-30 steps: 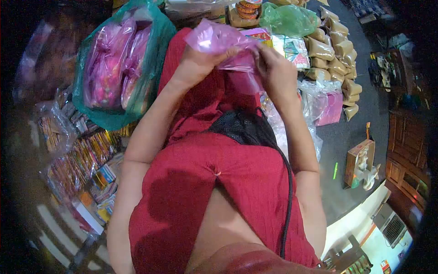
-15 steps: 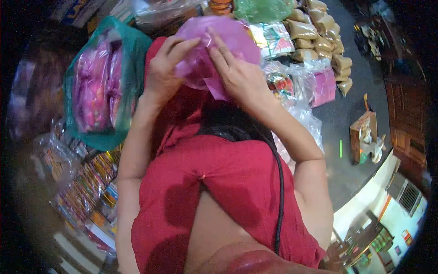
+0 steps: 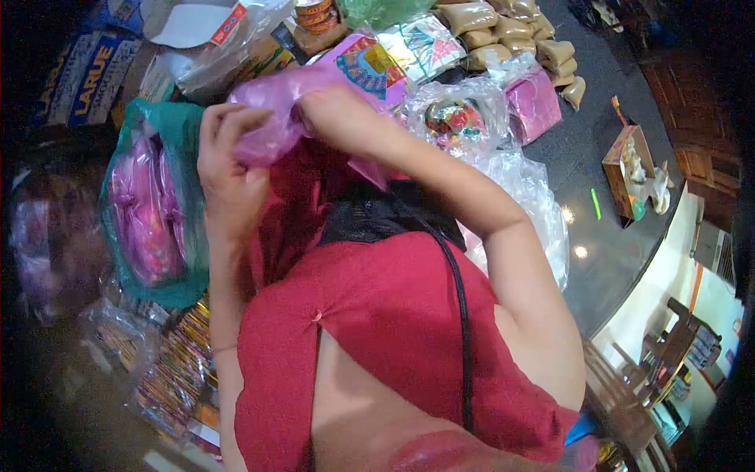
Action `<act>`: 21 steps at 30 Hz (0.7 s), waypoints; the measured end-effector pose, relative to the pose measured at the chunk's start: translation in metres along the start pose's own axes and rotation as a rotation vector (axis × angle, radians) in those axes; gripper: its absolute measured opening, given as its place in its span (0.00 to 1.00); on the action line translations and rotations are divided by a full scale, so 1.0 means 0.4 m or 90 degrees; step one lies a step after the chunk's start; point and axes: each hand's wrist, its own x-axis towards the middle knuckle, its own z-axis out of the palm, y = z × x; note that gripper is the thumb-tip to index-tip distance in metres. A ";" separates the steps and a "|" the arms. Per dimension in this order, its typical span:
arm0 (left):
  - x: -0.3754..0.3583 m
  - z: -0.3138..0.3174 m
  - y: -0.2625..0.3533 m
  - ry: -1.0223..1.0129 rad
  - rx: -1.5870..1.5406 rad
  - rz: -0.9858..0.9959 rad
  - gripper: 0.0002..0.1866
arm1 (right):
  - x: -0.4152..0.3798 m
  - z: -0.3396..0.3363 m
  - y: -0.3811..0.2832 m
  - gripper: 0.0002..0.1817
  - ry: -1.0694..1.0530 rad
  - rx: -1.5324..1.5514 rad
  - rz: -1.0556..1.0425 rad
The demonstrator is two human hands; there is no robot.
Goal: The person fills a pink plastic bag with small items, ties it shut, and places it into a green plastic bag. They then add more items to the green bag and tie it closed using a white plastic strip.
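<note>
A translucent pink plastic bag hangs crumpled in front of my chest. My left hand is at its left side, with bent fingers closed on the plastic. At the bag's upper middle is my right hand, wrist bent and knuckles against the plastic. Its fingers are hidden in or behind the bag, so I cannot see what they hold. Just left of my left hand stands a green bag with pink wrapped packs in it.
Brown filled packets are piled at the back. A colourful printed sheet, clear plastic bags and a pink packet lie to the right. Bundled thin packs are at lower left. An open box sits on the dark floor.
The pink bag has gone from spread out to crumpled and moved left and down. My left hand has moved left, and my right hand has turned with its fingers now out of sight.
</note>
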 end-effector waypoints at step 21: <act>-0.072 0.052 -0.047 -0.168 -0.127 -0.307 0.11 | 0.022 -0.059 0.095 0.14 -0.250 0.033 0.104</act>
